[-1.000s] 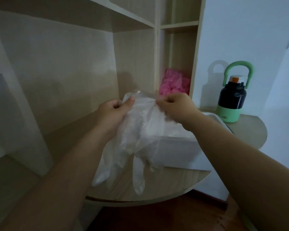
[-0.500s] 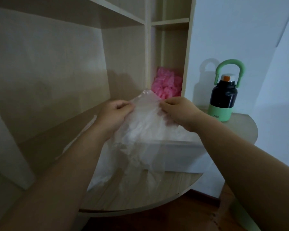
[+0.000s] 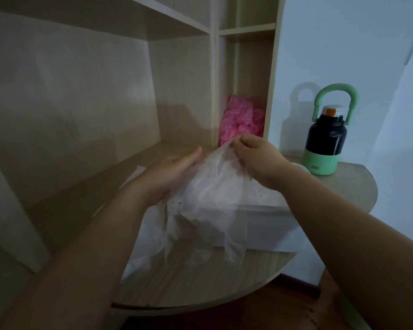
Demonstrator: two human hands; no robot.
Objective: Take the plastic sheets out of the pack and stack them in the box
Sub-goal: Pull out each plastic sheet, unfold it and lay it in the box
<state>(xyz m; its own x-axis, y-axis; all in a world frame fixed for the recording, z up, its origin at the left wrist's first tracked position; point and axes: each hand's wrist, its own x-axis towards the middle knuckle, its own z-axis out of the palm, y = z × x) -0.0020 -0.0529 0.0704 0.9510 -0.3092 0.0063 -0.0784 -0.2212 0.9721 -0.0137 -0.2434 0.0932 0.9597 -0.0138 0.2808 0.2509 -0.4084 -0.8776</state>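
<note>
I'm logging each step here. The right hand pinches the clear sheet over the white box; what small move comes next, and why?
Probably lower the clear plastic sheet into the white box, smoothing it with the left hand. The right hand pinches its top edge, the left lies open against it, and the sheet hangs loose before the box.

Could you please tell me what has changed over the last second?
The left hand let go of the thin clear plastic sheet and now lies open against it. The right hand still pinches its top edge. The white box and black-and-green bottle stay put.
</note>
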